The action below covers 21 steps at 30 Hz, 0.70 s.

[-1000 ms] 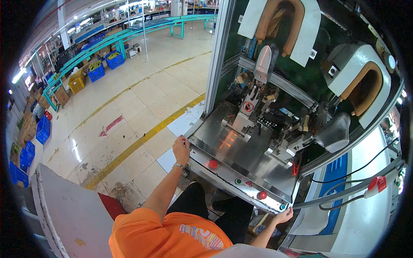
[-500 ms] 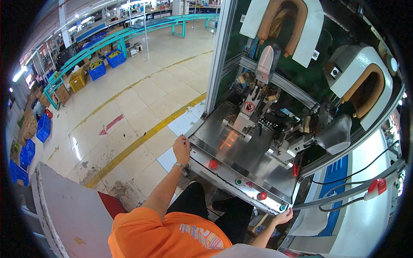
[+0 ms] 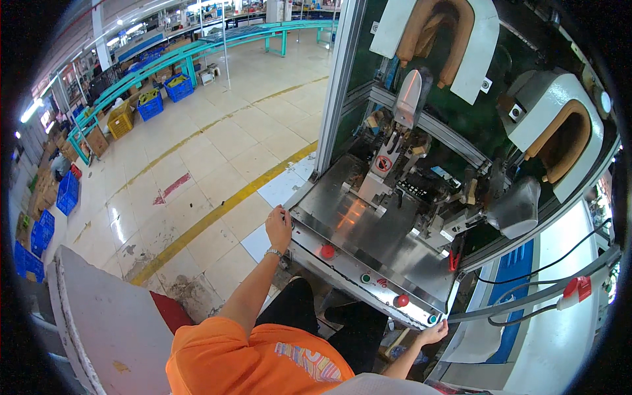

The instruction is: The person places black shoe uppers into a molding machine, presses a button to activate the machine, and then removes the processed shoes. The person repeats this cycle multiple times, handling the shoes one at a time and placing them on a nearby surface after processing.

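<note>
Grips (image 3: 278, 228) (image 3: 434, 332) on machine panel (image 3: 368, 247) corners (opposite ends)

One fisheye view looks down from the person's head, facing forward over the orange shirt (image 3: 257, 362) onto the steel machine table (image 3: 375, 227) close below, factory floor (image 3: 197, 164) stretching away leftward.

Far left, blue crates (image 3: 150, 105) and a yellow one (image 3: 120, 120) sit beneath teal railings (image 3: 197, 52) (a yellow floor line (image 3: 217, 210) runs nearer).
</note>
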Available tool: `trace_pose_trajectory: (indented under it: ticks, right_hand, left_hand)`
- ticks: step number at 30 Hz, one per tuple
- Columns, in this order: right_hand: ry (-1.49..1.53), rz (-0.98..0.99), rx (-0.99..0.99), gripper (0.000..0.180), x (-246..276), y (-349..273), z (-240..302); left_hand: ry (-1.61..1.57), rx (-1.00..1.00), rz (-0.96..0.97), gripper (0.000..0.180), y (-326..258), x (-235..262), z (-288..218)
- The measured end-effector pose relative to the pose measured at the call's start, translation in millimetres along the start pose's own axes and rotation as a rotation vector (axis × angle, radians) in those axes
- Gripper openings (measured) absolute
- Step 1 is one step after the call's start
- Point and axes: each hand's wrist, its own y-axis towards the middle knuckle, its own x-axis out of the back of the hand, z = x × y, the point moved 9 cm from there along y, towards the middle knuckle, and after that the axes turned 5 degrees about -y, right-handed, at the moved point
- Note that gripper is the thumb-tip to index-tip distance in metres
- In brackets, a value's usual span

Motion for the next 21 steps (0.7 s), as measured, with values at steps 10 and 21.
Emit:
trace_pose_trajectory:
  ticks: [10, 21]
  right_hand:
    - [0.006, 0.007, 0.025, 0.024, -4.0, 1.6, -7.1]
    - [-0.006, -0.012, 0.031, 0.024, -1.1, 0.6, -3.0]
  left_hand:
    - [0.033, -0.026, -0.014, 0.015, -0.1, 0.4, -0.1]
    - [0.1, -0.049, 0.008, 0.015, 0.5, -4.0, -2.3]
